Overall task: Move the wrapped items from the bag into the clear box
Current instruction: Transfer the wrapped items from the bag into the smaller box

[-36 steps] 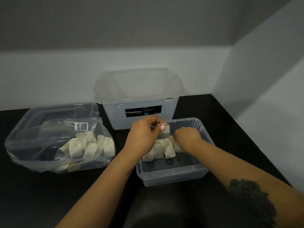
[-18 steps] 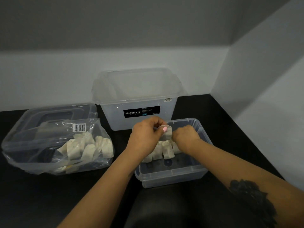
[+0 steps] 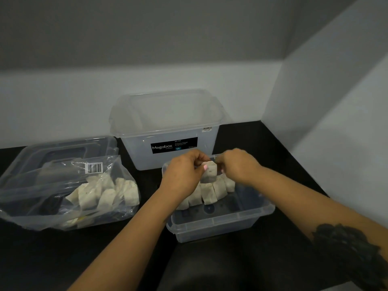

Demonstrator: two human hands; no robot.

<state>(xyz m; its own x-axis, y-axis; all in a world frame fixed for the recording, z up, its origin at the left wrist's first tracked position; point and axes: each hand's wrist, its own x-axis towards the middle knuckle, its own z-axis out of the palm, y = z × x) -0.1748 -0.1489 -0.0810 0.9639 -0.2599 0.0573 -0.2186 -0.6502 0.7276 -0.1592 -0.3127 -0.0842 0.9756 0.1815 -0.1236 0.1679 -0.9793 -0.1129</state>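
Note:
A shallow clear box (image 3: 220,225) sits on the black table at centre right, holding a row of several pale wrapped items (image 3: 207,194). Over its far end my left hand (image 3: 182,175) and my right hand (image 3: 237,166) both pinch one wrapped item (image 3: 210,172), held upright above the row. To the left lies a clear plastic bag (image 3: 42,198) with a barcode label and several more wrapped items (image 3: 105,192) inside.
A tall clear Megabox tub (image 3: 168,131) stands behind the shallow box. A clear lid or tray (image 3: 63,145) lies under the bag's far side. White walls close the back and right. A dark rounded shape fills the bottom centre.
Both hands have risen slightly over the far end of the box, and my right hand has come up to grip the wrapped item that the left hand holds.

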